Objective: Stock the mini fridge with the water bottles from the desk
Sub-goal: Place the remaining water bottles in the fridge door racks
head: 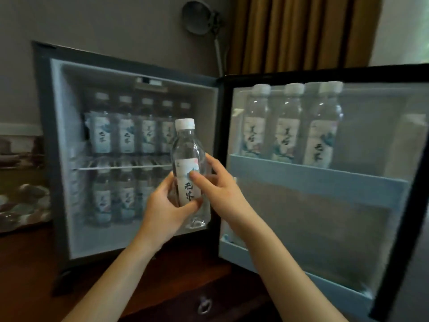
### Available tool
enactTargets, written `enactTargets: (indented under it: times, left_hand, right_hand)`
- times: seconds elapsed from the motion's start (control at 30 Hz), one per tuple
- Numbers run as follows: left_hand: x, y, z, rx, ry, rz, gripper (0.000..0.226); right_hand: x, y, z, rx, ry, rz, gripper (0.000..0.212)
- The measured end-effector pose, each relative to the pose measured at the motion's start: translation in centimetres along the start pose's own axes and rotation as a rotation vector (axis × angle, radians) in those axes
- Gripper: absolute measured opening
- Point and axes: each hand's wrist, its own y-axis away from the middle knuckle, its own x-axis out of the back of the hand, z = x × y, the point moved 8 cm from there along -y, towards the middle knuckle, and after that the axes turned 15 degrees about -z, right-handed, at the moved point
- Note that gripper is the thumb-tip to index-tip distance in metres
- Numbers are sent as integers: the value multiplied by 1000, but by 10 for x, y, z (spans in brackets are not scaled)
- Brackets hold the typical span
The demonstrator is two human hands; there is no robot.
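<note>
Both bare forearms are reaching up from the bottom of the frame and meeting at its centre on one water bottle. The left hand is coming in from the lower left, wrist bent slightly back. Its fingers are curling round the bottle's lower half, with the thumb lying across the front just under the label. The right hand is coming in from the lower right. Its thumb is pressing on the label's face while its fingers are wrapping behind the bottle's right side. So both hands are gripping the same bottle, neither one spread.

The bottle is standing upright, white cap on top, held in the air before the right part of the mini fridge opening, close to the hinge side.

Inside the fridge, at centre left, a row of bottles is standing on the wire shelf, and another row is standing on the floor beneath it. The fridge door is hanging open across the right of the frame. Three bottles are standing side by side in its upper door shelf.

The fridge is sitting on a dark wooden desk, with a metal drawer pull showing at bottom centre. A brown curtain is hanging at upper right.
</note>
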Motion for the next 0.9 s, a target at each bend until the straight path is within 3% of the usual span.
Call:
enactTargets:
  times: [0.3,0.43,0.6,0.8,0.9]
  left_hand:
    - [-92,-43,88,-258,213,-122,50]
    - [-118,-63,133,-383,111,-124,44]
    - [-152,-84,172,-494,-2,-132,54]
    - [-190,-95,187,-527,-101,-80,92]
    - [-203,-96,184,-538,-204,-70,100]
  right_hand:
    - [92,71,-83,106,244,296,60]
    - [121,98,-125,231,282,403,59]
    - [151,124,-158,336,348,444,58]
    - [186,145,-165,388,402,486,54]
    - [201,152,-149,366,352,500,50]
